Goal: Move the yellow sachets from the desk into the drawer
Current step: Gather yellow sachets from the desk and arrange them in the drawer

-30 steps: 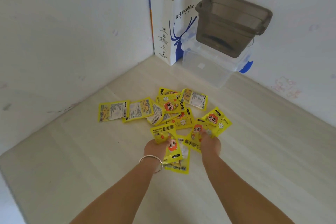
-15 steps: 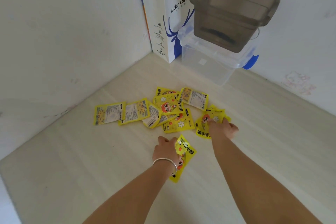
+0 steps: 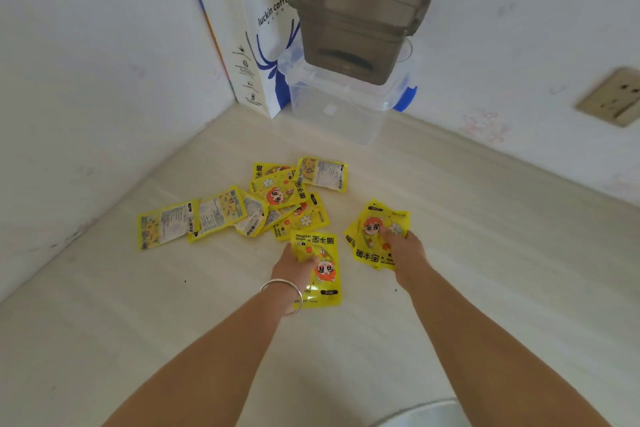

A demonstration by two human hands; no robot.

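Several yellow sachets with cartoon faces lie scattered on the pale wooden desk. My left hand, a silver bangle on its wrist, grips a small stack of sachets just below the pile. My right hand holds another bunch of sachets to the right of the pile, fingers curled over them. Two sachets lie face down at the pile's left end. No drawer is in view.
In the far corner stand a white paper coffee bag and a clear plastic box with a grey tub stacked on it. A wall socket is at the right. White walls close the desk on the left and at the back.
Both hands have gathered sachets from the pile's near edge and drawn apart. The right hand slid its bunch to the right; the left hand keeps its stack below the pile.
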